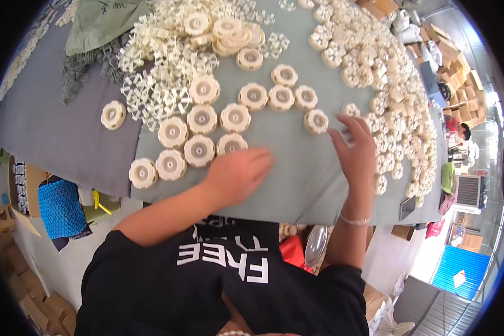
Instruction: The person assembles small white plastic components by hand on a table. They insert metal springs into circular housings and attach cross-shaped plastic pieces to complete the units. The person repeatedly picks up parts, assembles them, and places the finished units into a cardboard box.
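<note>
Round cream plastic discs with notched rims lie in loose rows on the grey-green table cloth [297,185]. My left hand [242,172] is over the cloth just in front of one disc [231,143] and partly covers it. Its fingers point right and are smeared by motion, so whether they hold anything is unclear. My right hand [357,147] is spread, thumb apart from the blurred fingers, with nothing visible between them. Closest to its thumb lies a smaller disc [317,121]. Another small piece [350,110] sits by its fingertips.
A heap of pale translucent cross-shaped pieces [159,84] lies far left, beside stacked discs [229,36]. Many assembled cream pieces [397,112] cover the right side. A green cloth bag [102,25] is at the far left. Cardboard boxes [451,73] are piled beyond the table.
</note>
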`<state>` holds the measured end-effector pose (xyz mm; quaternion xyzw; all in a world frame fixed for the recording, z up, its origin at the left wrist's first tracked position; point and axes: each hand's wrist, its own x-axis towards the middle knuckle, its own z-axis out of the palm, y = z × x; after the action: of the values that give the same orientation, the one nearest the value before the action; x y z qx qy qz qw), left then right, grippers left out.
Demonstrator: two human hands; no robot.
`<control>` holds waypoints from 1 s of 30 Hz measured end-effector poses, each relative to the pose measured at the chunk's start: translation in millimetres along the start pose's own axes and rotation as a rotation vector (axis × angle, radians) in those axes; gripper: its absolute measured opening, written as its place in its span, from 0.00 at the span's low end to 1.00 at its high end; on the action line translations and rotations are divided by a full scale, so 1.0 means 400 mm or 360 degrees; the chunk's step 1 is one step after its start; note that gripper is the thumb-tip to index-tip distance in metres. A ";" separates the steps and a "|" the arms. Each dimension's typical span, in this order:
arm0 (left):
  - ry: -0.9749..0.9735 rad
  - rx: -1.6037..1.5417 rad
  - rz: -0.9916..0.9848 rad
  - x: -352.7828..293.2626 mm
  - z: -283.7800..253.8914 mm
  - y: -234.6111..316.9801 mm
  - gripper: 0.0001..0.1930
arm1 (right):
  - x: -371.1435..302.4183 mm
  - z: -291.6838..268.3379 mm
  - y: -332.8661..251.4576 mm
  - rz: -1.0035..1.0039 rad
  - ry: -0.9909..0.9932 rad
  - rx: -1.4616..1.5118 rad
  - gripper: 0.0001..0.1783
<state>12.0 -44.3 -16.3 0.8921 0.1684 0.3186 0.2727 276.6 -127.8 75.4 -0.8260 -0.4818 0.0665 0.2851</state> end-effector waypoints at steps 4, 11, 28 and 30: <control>0.0251 -0.0150 0.0323 0.012 -0.006 -0.011 0.11 | 0.347 0.191 -0.055 -0.0830 0.0014 -0.0239 0.28; 0.0253 -0.0083 0.0310 0.018 -0.052 -0.040 0.12 | 0.645 0.356 -0.136 -0.0528 -0.0793 -0.0572 0.42; 0.0096 -0.0092 0.0367 0.018 -0.019 -0.011 0.11 | 0.156 0.232 0.057 -0.0310 -0.0342 0.0292 0.21; 0.0155 -0.0136 0.0375 0.010 0.003 -0.009 0.14 | 0.095 0.205 0.027 -0.0324 -0.0224 0.0495 0.18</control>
<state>15.3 -40.0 -17.4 0.8766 0.0617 0.3983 0.2628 273.3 -66.7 7.7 -0.7123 -0.5654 0.1686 0.3801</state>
